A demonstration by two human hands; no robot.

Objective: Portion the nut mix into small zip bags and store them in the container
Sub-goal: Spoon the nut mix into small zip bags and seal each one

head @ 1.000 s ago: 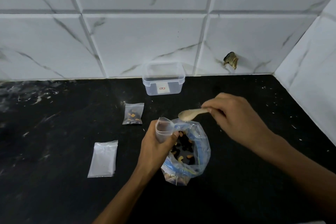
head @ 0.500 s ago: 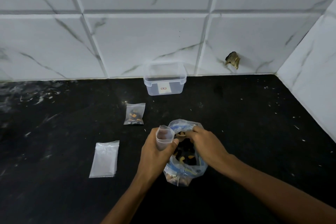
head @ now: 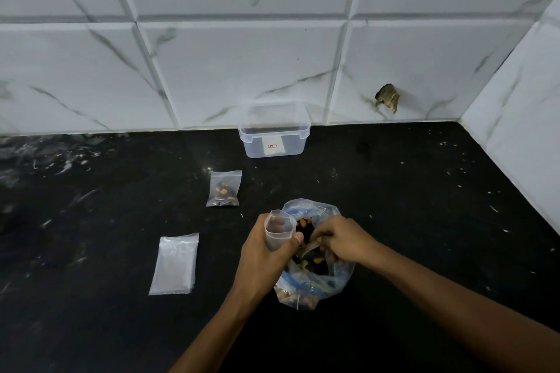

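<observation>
A large clear bag of nut mix (head: 315,281) stands open on the black counter. My left hand (head: 263,257) grips a small empty zip bag (head: 278,230), mouth up, at the big bag's left rim. My right hand (head: 342,241) reaches into the big bag and holds a pale spoon (head: 310,248) among the nuts. A filled small zip bag (head: 224,188) lies farther back. A flat stack of empty zip bags (head: 175,263) lies to the left. The clear plastic container (head: 274,130) sits open against the back wall.
White marble tiles close off the back and the right side, forming a corner at the far right. A chipped hole (head: 388,97) shows in the back wall. Black counter (head: 424,191) stretches around the bags, with pale scuffs on its left part.
My right hand came down from above the big bag and dipped the spoon into the nut mix. My left hand kept the small bag in place.
</observation>
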